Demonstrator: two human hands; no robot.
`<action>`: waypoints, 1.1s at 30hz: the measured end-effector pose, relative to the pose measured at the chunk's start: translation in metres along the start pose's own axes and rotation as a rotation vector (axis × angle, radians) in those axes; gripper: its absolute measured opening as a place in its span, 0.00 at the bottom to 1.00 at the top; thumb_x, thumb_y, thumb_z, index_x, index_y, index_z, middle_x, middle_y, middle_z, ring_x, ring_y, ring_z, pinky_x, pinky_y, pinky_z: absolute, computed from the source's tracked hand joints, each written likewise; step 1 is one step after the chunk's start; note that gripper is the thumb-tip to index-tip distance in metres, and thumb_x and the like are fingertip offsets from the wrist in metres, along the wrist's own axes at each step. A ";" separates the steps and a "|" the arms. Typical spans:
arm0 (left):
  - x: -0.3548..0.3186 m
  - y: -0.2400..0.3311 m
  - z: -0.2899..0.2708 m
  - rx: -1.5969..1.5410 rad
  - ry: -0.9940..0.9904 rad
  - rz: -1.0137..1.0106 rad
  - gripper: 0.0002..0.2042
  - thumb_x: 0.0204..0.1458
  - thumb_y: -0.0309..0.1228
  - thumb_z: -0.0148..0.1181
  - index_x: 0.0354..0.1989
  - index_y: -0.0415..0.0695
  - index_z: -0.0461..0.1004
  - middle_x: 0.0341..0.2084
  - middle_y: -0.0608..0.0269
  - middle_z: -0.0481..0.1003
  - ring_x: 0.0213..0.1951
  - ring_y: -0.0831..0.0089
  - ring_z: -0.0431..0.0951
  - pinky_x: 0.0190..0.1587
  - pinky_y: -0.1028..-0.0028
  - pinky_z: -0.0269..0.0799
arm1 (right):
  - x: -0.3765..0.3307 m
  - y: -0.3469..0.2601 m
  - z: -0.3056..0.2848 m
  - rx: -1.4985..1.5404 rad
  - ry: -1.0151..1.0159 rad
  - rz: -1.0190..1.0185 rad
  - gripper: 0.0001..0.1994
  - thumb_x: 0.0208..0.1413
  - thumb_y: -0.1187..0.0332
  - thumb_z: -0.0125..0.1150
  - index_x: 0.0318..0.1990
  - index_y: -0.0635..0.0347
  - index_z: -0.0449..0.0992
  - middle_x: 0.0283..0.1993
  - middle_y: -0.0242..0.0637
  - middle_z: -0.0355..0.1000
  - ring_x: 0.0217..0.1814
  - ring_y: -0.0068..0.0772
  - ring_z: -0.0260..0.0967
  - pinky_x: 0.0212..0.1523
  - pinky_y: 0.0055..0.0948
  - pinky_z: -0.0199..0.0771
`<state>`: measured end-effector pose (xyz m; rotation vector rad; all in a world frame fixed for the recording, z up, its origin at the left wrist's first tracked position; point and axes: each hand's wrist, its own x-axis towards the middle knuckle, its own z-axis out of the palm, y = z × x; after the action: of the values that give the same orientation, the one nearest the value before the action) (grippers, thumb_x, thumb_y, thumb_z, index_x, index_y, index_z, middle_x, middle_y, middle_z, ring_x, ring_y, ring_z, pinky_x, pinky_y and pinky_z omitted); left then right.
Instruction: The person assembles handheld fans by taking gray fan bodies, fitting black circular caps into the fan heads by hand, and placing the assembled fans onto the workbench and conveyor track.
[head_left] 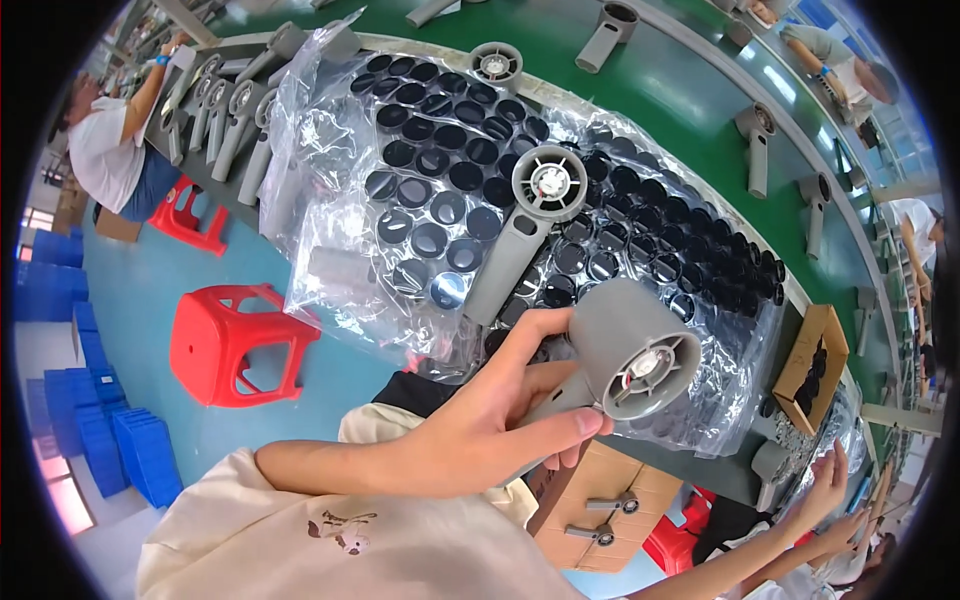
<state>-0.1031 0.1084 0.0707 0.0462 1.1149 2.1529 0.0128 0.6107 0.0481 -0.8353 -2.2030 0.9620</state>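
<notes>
While left hand [470, 430] fingers clasp grey dryer housing [625, 355], plastic-wrapped tray [330, 200] holds black caps [450, 170].

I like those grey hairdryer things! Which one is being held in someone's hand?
The grey plastic dryer body nearest the camera, gripped by the left hand. The other grey dryer bodies lie untouched on the plastic-wrapped tray of black caps or the green conveyor belt.

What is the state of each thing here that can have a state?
Left hand: closed around the handle of a grey dryer shell.
Held shell: lifted off the table, open end showing its fan.
Second shell: lying flat on the bag, untouched.
Plastic bag: crumpled, spread over the rings.
Black rings: lying in rows, loose.
Cardboard box: open, black parts inside.
Red stool: upright, unoccupied.
Right hand: not in view.
</notes>
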 end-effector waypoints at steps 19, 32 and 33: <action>0.005 0.007 -0.021 -0.092 0.054 0.048 0.33 0.54 0.17 0.50 0.64 0.46 0.38 0.44 0.51 0.68 0.37 0.76 0.70 0.40 0.74 0.70 | -0.182 -0.284 0.185 0.240 -0.572 -0.439 0.07 0.40 0.87 0.58 0.30 0.72 0.74 0.31 0.45 0.68 0.30 0.30 0.64 0.32 0.20 0.62; -0.003 0.011 -0.044 -0.015 -0.017 0.154 0.34 0.54 0.18 0.50 0.64 0.45 0.37 0.50 0.49 0.65 0.43 0.78 0.68 0.43 0.77 0.67 | -0.188 -0.288 0.219 0.092 -0.535 -0.725 0.12 0.33 0.86 0.62 0.30 0.68 0.75 0.28 0.41 0.63 0.27 0.27 0.58 0.27 0.20 0.55; -0.003 0.012 -0.043 -0.001 -0.002 0.170 0.33 0.54 0.18 0.50 0.63 0.45 0.37 0.50 0.49 0.65 0.43 0.78 0.68 0.43 0.77 0.67 | -0.182 -0.283 0.220 0.103 -0.577 -0.838 0.13 0.30 0.85 0.67 0.29 0.66 0.77 0.26 0.40 0.63 0.22 0.25 0.57 0.21 0.19 0.53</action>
<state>-0.1216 0.0714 0.0528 0.1474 1.1440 2.3022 -0.1161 0.2328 0.0981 0.4850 -2.5614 0.9133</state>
